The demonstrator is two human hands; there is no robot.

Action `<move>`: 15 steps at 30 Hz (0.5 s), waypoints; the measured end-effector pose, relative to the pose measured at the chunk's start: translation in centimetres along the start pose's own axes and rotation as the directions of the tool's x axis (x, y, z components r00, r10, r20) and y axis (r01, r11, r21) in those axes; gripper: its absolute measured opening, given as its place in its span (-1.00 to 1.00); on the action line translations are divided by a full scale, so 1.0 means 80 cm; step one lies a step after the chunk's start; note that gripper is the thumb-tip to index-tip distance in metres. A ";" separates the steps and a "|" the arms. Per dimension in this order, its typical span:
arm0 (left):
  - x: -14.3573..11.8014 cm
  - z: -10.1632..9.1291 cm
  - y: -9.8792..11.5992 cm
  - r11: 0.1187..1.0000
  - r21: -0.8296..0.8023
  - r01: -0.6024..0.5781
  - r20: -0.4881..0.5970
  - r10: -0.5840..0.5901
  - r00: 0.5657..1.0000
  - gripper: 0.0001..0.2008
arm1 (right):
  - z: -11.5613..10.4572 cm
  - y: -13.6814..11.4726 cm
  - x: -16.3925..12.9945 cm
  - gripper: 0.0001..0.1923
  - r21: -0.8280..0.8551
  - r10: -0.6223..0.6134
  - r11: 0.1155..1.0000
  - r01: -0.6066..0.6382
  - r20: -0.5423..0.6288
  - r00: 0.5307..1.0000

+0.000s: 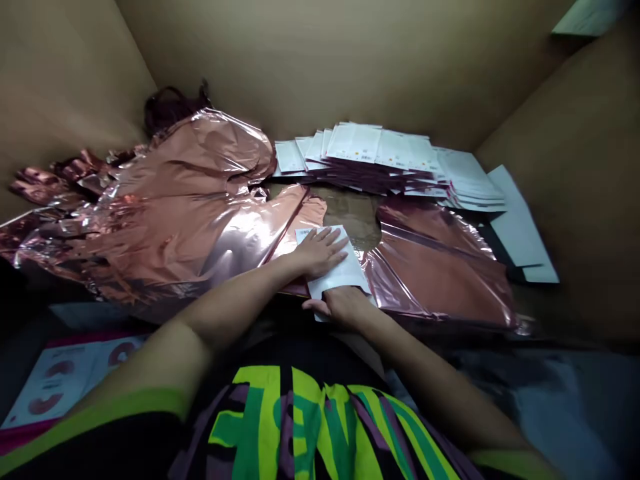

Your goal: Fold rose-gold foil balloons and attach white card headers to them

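Note:
A white printed paper sleeve (345,272) lies near the table's front edge, a small barcode at its upper left corner. My left hand (321,253) rests flat on top of it, fingers spread. At the sleeve's near end is my right hand (345,303), its fingers hidden under or inside the paper; which of these I cannot tell. Its thumb sticks out to the left. Flat rose-gold foil balloons (170,200) are piled to the left, by my left forearm. More folded rose-gold foil (445,260) lies to the right of the sleeve.
Several white printed sleeves (355,143) are stacked in overlapping rows at the back, with more white sheets (523,220) at the right. Brown cardboard walls (320,67) enclose the back and sides. At the lower left sits a white and pink printed package (55,383).

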State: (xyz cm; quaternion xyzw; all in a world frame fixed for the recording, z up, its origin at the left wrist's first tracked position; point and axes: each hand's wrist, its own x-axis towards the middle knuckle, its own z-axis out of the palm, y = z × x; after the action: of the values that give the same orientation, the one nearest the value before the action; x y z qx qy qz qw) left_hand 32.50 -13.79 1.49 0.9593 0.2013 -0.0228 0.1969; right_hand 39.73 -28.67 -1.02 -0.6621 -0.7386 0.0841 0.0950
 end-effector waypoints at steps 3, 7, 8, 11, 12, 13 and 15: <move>0.013 0.020 -0.007 0.992 0.124 0.035 0.052 -0.042 0.998 -0.35 | 0.003 0.005 -0.033 -0.64 -0.029 -0.213 0.977 0.212 -0.148 0.966; 0.008 0.035 -0.012 0.985 0.173 0.021 -0.025 -0.017 1.000 -0.18 | 0.004 0.035 -0.071 -0.76 0.103 -0.069 0.984 0.145 -0.533 0.843; 0.007 0.035 -0.012 0.984 0.174 0.022 -0.025 -0.018 1.000 -0.16 | 0.003 0.043 -0.072 -0.79 0.153 0.052 0.987 0.040 -0.553 0.832; 0.009 0.033 -0.008 0.983 0.177 0.044 -0.007 -0.044 0.999 -0.18 | -0.003 0.057 -0.058 -0.86 0.215 0.237 0.964 -0.156 -0.433 0.870; 0.010 0.033 -0.007 0.982 0.179 0.053 -0.002 -0.053 0.999 -0.19 | -0.005 0.058 -0.051 -0.86 0.200 0.246 0.963 -0.181 -0.380 0.892; 0.011 0.032 -0.006 0.982 0.180 0.059 -0.001 -0.060 0.998 -0.20 | -0.006 0.058 -0.045 -0.86 0.170 0.250 0.964 -0.202 -0.340 0.906; 0.012 0.033 -0.004 0.982 0.180 0.061 -0.013 -0.060 0.998 -0.20 | -0.009 0.055 -0.037 -0.84 0.112 0.256 0.966 -0.233 -0.296 0.920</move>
State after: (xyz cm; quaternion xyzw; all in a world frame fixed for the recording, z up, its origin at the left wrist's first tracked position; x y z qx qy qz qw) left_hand 33.33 -14.16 -1.21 0.9666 0.2283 -0.0433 0.1078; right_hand 44.48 -31.10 -1.51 -0.7501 -0.6225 0.0186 0.2223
